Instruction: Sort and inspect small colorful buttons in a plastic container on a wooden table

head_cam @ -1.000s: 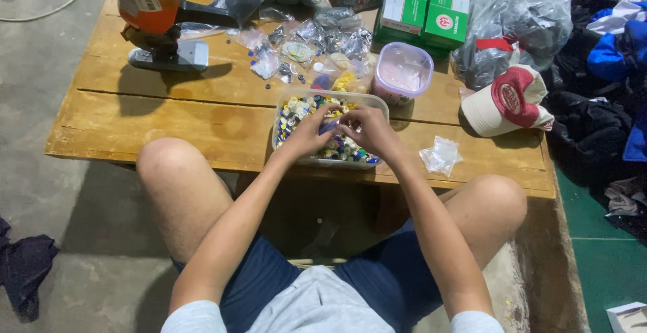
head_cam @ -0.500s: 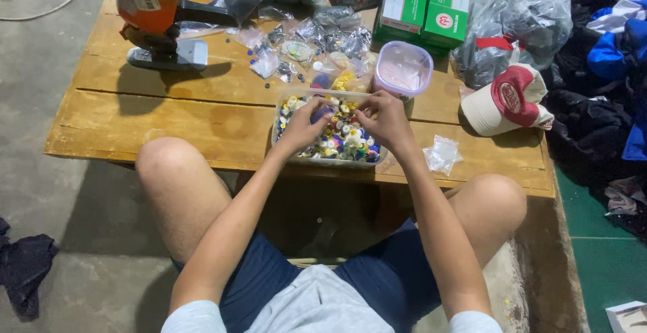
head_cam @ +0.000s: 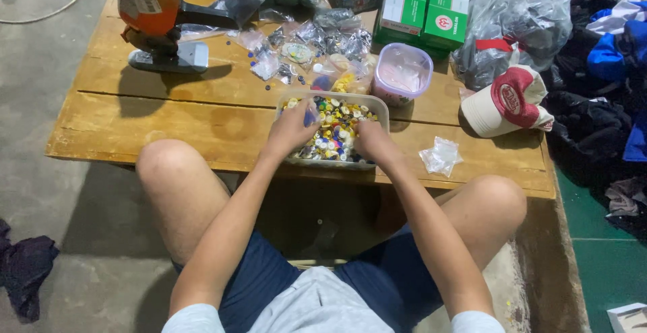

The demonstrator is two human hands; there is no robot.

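A clear rectangular tray of mixed coloured buttons sits at the near edge of the wooden table, its long axis running left to right. The left hand and right hand rest curled inside it, fingers among the buttons; whether either pinches one cannot be told.

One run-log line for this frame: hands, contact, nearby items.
left hand: in clear tray of mixed buttons | right hand: in same tray | nearby: lidded tub, crumpled bag | surface: wooden table
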